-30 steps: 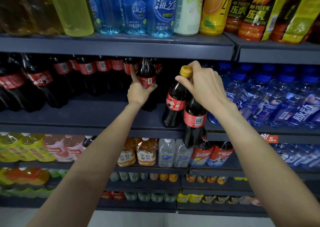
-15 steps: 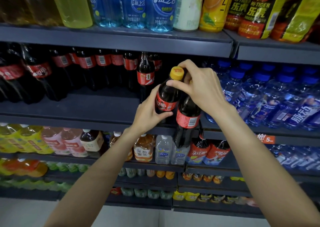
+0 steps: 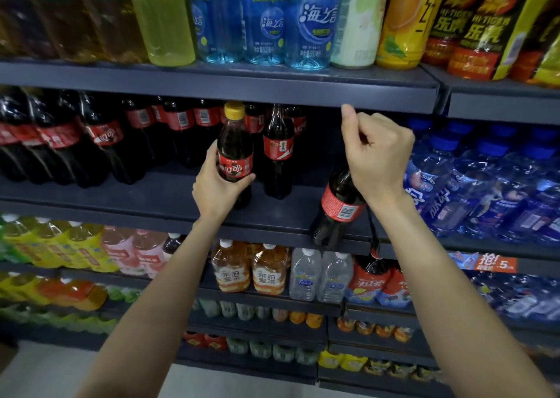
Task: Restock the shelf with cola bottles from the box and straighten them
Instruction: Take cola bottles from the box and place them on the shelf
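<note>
The left hand (image 3: pixel 216 190) grips a yellow-capped cola bottle (image 3: pixel 235 155) around its lower body, fingers curled over the red label. The bottle stands upright on the dark middle shelf (image 3: pixel 145 199), just left of a taller cola bottle (image 3: pixel 278 152) that stands alone. More cola bottles (image 3: pixel 100 143) fill the shelf's left and far part. The right hand (image 3: pixel 377 155) is curled, thumb raised, around the neck of a second cola bottle (image 3: pixel 338 206). That bottle hangs tilted at the near shelf edge, its base in front of the shelf lip. Blue water bottles (image 3: pixel 485 182) stand to the right.
</note>
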A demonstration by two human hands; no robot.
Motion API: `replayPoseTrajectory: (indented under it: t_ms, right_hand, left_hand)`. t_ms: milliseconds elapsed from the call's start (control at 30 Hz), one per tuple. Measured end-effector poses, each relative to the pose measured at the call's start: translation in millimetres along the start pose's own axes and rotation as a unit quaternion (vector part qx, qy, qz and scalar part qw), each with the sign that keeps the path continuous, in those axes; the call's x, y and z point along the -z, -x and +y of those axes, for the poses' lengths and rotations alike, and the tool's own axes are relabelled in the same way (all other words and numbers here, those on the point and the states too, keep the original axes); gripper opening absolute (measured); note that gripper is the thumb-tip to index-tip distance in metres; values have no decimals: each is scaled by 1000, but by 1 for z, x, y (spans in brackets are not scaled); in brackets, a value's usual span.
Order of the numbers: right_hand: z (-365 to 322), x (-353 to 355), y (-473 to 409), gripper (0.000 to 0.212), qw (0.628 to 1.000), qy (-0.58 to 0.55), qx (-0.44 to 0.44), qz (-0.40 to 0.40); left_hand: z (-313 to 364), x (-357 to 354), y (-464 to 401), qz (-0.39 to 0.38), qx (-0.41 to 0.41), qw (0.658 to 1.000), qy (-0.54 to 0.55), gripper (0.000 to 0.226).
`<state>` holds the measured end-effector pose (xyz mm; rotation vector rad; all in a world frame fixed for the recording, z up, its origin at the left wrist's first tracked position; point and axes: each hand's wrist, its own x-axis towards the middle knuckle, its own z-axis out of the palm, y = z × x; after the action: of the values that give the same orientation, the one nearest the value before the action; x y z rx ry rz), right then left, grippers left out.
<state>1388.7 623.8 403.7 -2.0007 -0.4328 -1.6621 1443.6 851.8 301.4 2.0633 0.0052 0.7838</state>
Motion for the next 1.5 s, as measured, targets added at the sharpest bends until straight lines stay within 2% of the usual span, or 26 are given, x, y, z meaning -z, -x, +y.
replayPoseTrajectory:
  t_ms: [400,467,533,567,633,667,700,800,900,1000,1067,1100,1167,1233,1300,1333,1433,1500]
  right_hand:
    - [9,-30,8,52,998,38,41,11]
    - [6,-33,6,50,998,49,51,3]
    - [3,-36,4,49,997,51,64,-4]
    - [2,-38,4,48,996,52,66,-7]
    - [-1,-41,4,48,997,55,57,-12]
    - [-4,-43,3,47,997,57,45,-15]
    - [-8,-44,2,46,998,59,29,-23]
    - [-13,-32,-1,37,994,17,-34,-99]
    - [-3,2,21,29,960,-141,-160,-181]
    - [18,28,80,55,904,-200,-279,-256]
    - [23,28,114,79,864,-196,-312,-343]
    - [23,21,124,90,856,-192,-311,-365]
    - [16,5,132,102,863,-183,-313,-352]
    - [15,-12,132,95,885,-155,-328,-291]
    - [20,-26,130,88,896,-146,-335,-251]
    - [26,-33,129,87,895,-149,-344,-242]
    - [44,-60,122,89,884,-145,-382,-226]
    - [53,-78,116,86,879,-141,-396,-224]
  left_hand:
    - [-17,-32,-37,-115,79,990,27,94]
    - [-13,-27,-22,-88,99,990,43,98]
    - [2,-19,10,-24,64,993,97,90]
    - [14,-16,29,-44,24,989,136,86]
    - [41,-18,60,-197,-37,966,162,91]
    - [52,-25,69,-268,-51,950,152,98]
    - [60,-33,73,-304,-59,940,139,102]
    - [75,-50,70,-276,-65,952,112,91]
    - [74,-57,66,-258,-64,954,136,83]
    - [66,-57,60,-266,-48,948,169,78]
    - [64,-57,55,-278,-35,942,186,76]
    - [65,-56,53,-284,-31,939,192,75]
    - [66,-58,50,-294,-21,934,200,70]
    - [72,-58,48,-300,-2,932,204,66]
    - [76,-53,45,-284,4,939,194,67]
    - [74,-48,43,-249,0,951,185,65]
    - [51,-31,41,-43,-14,990,136,48]
    - [27,-25,36,45,19,994,102,51]
